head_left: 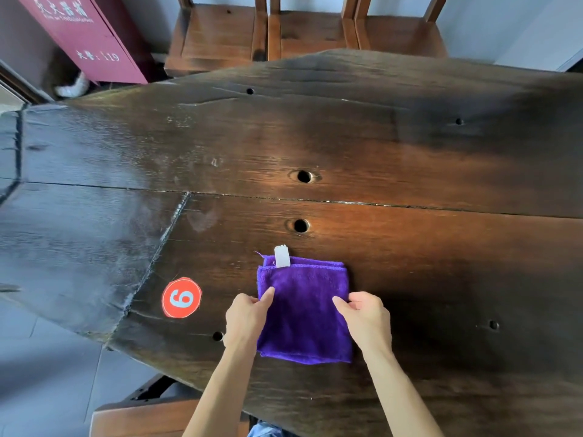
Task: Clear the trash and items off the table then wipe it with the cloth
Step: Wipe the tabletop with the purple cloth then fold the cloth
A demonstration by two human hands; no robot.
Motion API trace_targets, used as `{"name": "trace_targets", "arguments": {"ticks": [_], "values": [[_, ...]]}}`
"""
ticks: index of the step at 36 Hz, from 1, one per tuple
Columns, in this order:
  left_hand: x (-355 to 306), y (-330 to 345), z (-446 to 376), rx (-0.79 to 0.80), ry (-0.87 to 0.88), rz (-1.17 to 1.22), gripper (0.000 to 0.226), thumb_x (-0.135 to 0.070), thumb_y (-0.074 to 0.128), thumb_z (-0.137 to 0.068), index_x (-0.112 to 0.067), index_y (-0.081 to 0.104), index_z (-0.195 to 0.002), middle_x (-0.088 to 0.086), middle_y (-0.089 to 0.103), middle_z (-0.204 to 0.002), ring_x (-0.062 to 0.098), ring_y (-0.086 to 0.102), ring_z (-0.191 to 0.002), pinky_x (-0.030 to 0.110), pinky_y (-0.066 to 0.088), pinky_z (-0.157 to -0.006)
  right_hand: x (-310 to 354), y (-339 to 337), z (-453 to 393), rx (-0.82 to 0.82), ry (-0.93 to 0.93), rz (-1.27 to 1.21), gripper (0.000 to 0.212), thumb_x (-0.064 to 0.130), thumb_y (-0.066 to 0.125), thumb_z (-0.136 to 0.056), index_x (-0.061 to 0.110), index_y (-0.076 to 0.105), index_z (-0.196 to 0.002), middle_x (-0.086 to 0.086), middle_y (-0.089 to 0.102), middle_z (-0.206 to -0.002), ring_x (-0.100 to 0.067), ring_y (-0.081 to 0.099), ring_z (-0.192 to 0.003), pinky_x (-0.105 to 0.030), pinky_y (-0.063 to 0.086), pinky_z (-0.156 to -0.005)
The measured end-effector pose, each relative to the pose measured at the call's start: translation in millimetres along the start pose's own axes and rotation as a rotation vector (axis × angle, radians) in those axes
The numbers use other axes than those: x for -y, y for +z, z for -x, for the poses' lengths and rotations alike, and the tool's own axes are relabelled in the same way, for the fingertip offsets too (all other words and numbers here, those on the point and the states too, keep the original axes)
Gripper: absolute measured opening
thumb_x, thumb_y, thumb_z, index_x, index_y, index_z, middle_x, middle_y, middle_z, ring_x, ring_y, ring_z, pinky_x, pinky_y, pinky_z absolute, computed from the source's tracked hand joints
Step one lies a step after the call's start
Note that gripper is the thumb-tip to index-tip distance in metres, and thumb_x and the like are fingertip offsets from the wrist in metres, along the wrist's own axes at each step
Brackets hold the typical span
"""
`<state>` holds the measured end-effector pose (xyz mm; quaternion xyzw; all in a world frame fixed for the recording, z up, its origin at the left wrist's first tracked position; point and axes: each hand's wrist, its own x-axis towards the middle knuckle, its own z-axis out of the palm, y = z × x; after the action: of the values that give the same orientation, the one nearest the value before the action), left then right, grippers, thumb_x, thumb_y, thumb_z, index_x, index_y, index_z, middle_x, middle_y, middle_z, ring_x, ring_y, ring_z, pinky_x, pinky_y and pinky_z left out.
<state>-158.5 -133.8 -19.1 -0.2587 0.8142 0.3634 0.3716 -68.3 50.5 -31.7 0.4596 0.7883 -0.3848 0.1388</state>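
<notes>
**Folded purple cloth held at both side edges on the dark wooden counter**

The counter (378, 137) fills most of the view: a broad slab of dark, worn wood with a long seam running across it from left to right and several round holes drilled through its top. Its left part looks dull and streaked, while the middle catches a warm light. Beyond its far edge stand wooden chairs (217, 36), side by side, and at the upper left a red cabinet (85, 33) with white lettering leans into the corner of the view. A grey tiled floor (47, 373) shows at the lower left.

Near the person's edge of the counter lies the purple cloth (304, 310), folded into a rough square and lying flat on the wood, with a white tag (281, 256) sticking out from its far edge. The left hand (247, 316) pinches the cloth's left edge, thumb on top and fingers curled beside it. The right hand (367, 316) pinches the right edge the same way, its fingers bent around the fabric. Both forearms reach in from the bottom of the view.

Just left of the cloth, apart from it, a round red sticker (181, 297) with a pale numeral is stuck on the counter
</notes>
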Motion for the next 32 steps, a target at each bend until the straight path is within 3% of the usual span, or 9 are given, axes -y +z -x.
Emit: {"name": "trace_targets", "arguments": {"ticks": [3, 7, 11, 15, 19, 21, 24, 27, 32], "values": [[4, 3, 2, 0.018, -0.020, -0.007, 0.052, -0.053, 0.067, -0.093, -0.017, 0.041, -0.067, -0.001, 0.048, -0.072, 0.019, 0.045, -0.066, 0.032, 0.033, -0.062, -4, 5, 3, 0.008, -0.034, -0.014, 0.019, 0.034, 0.071, -0.094, 0.029, 0.059, -0.080, 0.017, 0.062, -0.075, -0.001, 0.059, -0.070, -0.015, 0.040, -0.058], [8, 7, 4, 0.078, -0.009, -0.042, 0.038, -0.040, 0.072, -0.093, -0.008, 0.055, -0.082, 0.006, 0.063, -0.088, 0.021, 0.056, -0.075, 0.033, 0.038, -0.062, -11, 8, 11, 0.007, -0.077, -0.049, 0.012, 0.030, 0.071, -0.094, 0.029, 0.061, -0.088, 0.012, 0.065, -0.083, -0.002, 0.061, -0.075, -0.012, 0.041, -0.061], [9, 5, 9, 0.060, 0.040, -0.027, 0.034, -0.030, 0.071, -0.094, 0.002, 0.065, -0.087, 0.014, 0.072, -0.092, 0.031, 0.067, -0.086, 0.039, 0.050, -0.073, -16, 9, 17, 0.017, -0.065, -0.080, 0.016, 0.031, 0.070, -0.095, 0.035, 0.058, -0.086, 0.023, 0.061, -0.081, 0.003, 0.060, -0.072, -0.004, 0.036, -0.054], [9, -1, 13, 0.063, 0.089, 0.000, 0.026, -0.026, 0.074, -0.092, -0.001, 0.070, -0.089, 0.012, 0.074, -0.088, 0.032, 0.070, -0.088, 0.045, 0.057, -0.080, -15, 7, 14, 0.025, -0.058, -0.078, 0.015, 0.032, 0.069, -0.096, 0.036, 0.056, -0.088, 0.025, 0.059, -0.081, 0.004, 0.059, -0.071, -0.003, 0.036, -0.047], [13, -4, 11, 0.107, 0.118, 0.053, 0.021, -0.023, 0.073, -0.093, -0.003, 0.070, -0.090, 0.012, 0.076, -0.090, 0.032, 0.071, -0.087, 0.050, 0.058, -0.081, -21, 6, 12, 0.053, -0.059, -0.088, 0.006, 0.032, 0.067, -0.097, 0.030, 0.062, -0.100, 0.026, 0.058, -0.086, 0.003, 0.059, -0.076, -0.004, 0.037, -0.054], [18, -4, 7, 0.149, 0.099, 0.122, 0.018, -0.017, 0.069, -0.096, 0.000, 0.068, -0.094, 0.012, 0.075, -0.091, 0.031, 0.066, -0.076, 0.050, 0.053, -0.071, -24, 6, 10, 0.070, -0.062, -0.088, 0.015, 0.029, 0.065, -0.099, 0.025, 0.065, -0.113, 0.023, 0.057, -0.090, 0.003, 0.058, -0.079, -0.005, 0.038, -0.062], [23, -6, 4, 0.219, 0.046, 0.210, 0.011, -0.007, 0.061, -0.099, 0.001, 0.068, -0.102, 0.018, 0.067, -0.091, 0.028, 0.053, -0.075, 0.043, 0.040, -0.069, -23, 4, 10, 0.111, -0.028, -0.104, 0.034, 0.027, 0.062, -0.101, 0.022, 0.059, -0.135, 0.009, 0.062, -0.111, -0.003, 0.058, -0.089, -0.019, 0.052, -0.082], [24, -11, 5, 0.275, 0.028, 0.290, 0.017, 0.002, 0.056, -0.100, -0.003, 0.071, -0.104, 0.022, 0.074, -0.099, 0.030, 0.061, -0.084, 0.054, 0.052, -0.076, -20, -1, 13, 0.157, 0.026, -0.199, 0.041, 0.026, 0.059, -0.102, 0.025, 0.052, -0.143, 0.001, 0.061, -0.129, -0.013, 0.060, -0.109, -0.041, 0.057, -0.098], [19, -21, 14, 0.397, -0.005, 0.416, 0.027, 0.008, 0.053, -0.100, -0.010, 0.072, -0.108, 0.012, 0.071, -0.098, 0.028, 0.062, -0.088, 0.046, 0.056, -0.081, -14, -15, 23, 0.256, 0.142, -0.400, 0.040, 0.016, 0.056, -0.104, 0.028, 0.052, -0.141, -0.004, 0.062, -0.123, -0.020, 0.064, -0.107, -0.043, 0.061, -0.082]]}}
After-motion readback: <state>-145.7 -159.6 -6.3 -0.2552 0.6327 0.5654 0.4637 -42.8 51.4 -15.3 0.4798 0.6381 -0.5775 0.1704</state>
